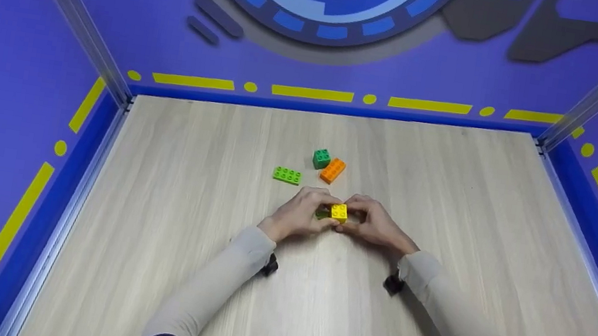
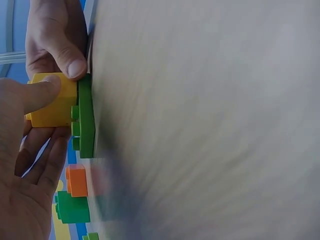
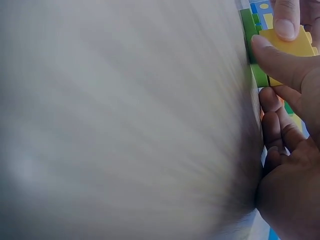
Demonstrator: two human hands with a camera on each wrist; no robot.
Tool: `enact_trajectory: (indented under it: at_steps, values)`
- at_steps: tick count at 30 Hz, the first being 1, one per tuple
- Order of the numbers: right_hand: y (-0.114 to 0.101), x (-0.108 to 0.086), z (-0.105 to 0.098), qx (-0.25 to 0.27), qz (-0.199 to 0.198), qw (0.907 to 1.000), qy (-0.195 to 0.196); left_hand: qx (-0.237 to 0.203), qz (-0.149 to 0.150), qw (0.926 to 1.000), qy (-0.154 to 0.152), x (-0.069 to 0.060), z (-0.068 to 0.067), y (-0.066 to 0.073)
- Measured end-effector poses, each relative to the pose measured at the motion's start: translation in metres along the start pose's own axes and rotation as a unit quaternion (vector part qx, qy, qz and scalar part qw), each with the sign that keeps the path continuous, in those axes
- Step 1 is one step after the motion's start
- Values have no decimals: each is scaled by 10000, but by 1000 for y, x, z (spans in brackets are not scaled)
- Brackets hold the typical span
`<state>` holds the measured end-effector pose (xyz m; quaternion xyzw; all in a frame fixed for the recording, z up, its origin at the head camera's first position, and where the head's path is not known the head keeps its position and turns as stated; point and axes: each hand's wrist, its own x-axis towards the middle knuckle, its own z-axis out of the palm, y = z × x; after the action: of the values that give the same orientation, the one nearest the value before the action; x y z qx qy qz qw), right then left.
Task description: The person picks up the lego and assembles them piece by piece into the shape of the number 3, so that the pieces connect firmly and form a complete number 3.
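A yellow toy building brick (image 1: 339, 213) sits on one end of a flat green brick (image 2: 87, 120), whose bare studs stick out past it. My left hand (image 1: 304, 213) pinches the yellow brick, its thumb (image 2: 40, 95) across one side. From the other side my right hand (image 1: 376, 224) grips the stack, its thumb (image 3: 275, 57) over the seam between yellow and green. In the left wrist view, the green brick stands low, close to the tabletop; whether it touches is unclear. Fingers hide much of the green brick in the head view.
Beyond the hands lie a light green flat brick (image 1: 287, 176), a dark green square brick (image 1: 321, 159) and an orange brick (image 1: 333, 171), the last two close together. Blue-purple panels (image 1: 313, 75) border the wooden table (image 1: 185, 175) at the back and sides.
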<state>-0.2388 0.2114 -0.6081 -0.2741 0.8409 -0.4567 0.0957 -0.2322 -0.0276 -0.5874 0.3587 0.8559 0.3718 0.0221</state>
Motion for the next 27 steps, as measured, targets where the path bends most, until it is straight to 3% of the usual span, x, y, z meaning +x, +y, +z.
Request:
enact_trajectory:
  at_steps: [10, 20, 27]
  values:
    - [-1, 5, 5, -20, -42, 10000, -55, -95, -422, 9990, -99, -3, -4, -4]
    - [-1, 1, 1, -98, -185, 9998, 16, -338, -510, 9981, -96, 2, 1, -5]
    - [1, 0, 0, -103, -45, 9999, 34, -849, -493, 9952, 35, -2, 4, -7]
